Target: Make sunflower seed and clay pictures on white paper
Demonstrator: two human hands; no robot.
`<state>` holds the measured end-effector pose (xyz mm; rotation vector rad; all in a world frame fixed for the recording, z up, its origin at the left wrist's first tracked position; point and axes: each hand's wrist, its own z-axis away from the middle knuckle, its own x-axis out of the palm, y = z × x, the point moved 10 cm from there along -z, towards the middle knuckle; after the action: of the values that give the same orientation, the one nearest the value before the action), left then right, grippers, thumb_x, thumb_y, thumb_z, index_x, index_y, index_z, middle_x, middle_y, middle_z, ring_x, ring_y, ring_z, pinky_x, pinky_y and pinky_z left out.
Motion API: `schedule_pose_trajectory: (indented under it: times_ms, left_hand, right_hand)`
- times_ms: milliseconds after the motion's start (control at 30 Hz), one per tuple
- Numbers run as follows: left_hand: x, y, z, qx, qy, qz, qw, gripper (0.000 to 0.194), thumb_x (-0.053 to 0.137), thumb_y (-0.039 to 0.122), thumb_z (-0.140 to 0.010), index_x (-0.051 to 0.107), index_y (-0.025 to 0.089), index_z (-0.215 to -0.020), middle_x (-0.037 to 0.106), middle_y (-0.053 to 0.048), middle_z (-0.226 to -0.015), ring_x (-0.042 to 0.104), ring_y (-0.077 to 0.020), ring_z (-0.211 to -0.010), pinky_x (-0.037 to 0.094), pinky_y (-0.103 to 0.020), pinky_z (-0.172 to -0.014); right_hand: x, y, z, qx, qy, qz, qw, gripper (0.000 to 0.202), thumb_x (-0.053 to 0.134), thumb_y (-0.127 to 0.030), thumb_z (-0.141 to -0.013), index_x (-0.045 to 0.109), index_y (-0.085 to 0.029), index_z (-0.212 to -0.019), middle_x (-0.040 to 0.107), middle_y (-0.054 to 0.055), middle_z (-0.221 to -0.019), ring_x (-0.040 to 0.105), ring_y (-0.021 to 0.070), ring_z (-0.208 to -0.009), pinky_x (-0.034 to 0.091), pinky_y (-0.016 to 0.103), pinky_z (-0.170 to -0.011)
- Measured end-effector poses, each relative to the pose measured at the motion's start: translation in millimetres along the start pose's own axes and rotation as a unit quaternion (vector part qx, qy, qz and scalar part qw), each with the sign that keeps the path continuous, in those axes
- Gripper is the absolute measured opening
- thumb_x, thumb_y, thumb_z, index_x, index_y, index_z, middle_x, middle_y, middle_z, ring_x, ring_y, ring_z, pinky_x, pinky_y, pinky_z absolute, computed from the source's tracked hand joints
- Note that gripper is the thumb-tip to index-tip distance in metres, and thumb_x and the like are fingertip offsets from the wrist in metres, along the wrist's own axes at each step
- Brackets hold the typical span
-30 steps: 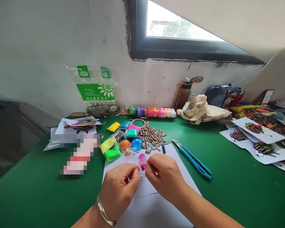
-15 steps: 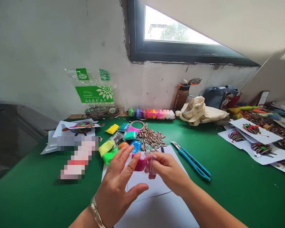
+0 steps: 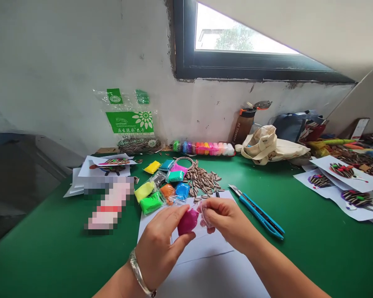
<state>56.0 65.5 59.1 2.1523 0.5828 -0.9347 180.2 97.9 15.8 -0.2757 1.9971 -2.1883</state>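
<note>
A lump of magenta clay (image 3: pixel 187 222) is between the thumb and fingers of my left hand (image 3: pixel 161 236), which has a silver bangle at the wrist. My right hand (image 3: pixel 225 219) pinches a clear plastic wrapper (image 3: pixel 203 214) at the clay's right side. Under both hands lies a white paper sheet (image 3: pixel 217 269) with a drawn line. Beyond them are several bright clay packets (image 3: pixel 151 203) and a pile of striped sunflower seeds (image 3: pixel 202 179). A dark pen tip shows near the seeds.
A blue utility knife (image 3: pixel 259 213) lies to the right, its blade exposed. Papers with seed figures (image 3: pixel 357 198) rest at both sides. Along the wall stand a seed bag (image 3: pixel 130 124), a bottle (image 3: pixel 244 126) and a cloth bag (image 3: pixel 267 147).
My left fingers have closed from a spread pose onto the magenta clay. More of the clay shows outside the wrapper. The whole view has shifted slightly.
</note>
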Motion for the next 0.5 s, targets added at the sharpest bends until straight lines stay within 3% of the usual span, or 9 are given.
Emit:
schedule_pose_trajectory:
  times_ms: [167,333,500]
  left_hand:
    - [-2.3,-4,-2,-0.027,0.003,0.028,0.999,0.039,0.067,0.024,-0.08,0.056,0.021,-0.117,0.068,-0.004,-0.108,0.063,-0.0202,-0.099,0.05,-0.031,-0.088]
    - [3.3,-4,-6,-0.067,-0.05,0.095,0.992,0.024,0.065,0.022,-0.08,0.062,0.022,-0.104,0.069,-0.001,-0.097,0.063,-0.0178,-0.089,0.05,-0.028,-0.079]
    - [11.0,-6,-5,-0.082,-0.084,0.155,0.981,0.025,0.068,0.028,-0.08,0.063,0.024,-0.104,0.069,0.001,-0.094,0.062,-0.0156,-0.085,0.048,-0.025,-0.077]
  right_hand:
    - [5,0,1,-0.012,-0.017,0.005,1.0,0.017,0.048,-0.02,-0.078,0.061,-0.015,-0.068,0.056,-0.001,-0.063,0.05,0.0092,-0.057,0.046,0.021,-0.052]
    - [8,-1,2,-0.022,-0.017,0.009,1.0,0.017,0.047,-0.019,-0.079,0.06,-0.016,-0.067,0.054,-0.001,-0.064,0.049,0.009,-0.056,0.046,0.021,-0.052]
    - [10,0,2,-0.026,-0.019,0.015,0.999,0.018,0.046,-0.019,-0.08,0.061,-0.016,-0.07,0.054,-0.001,-0.066,0.051,0.0095,-0.057,0.047,0.023,-0.053]
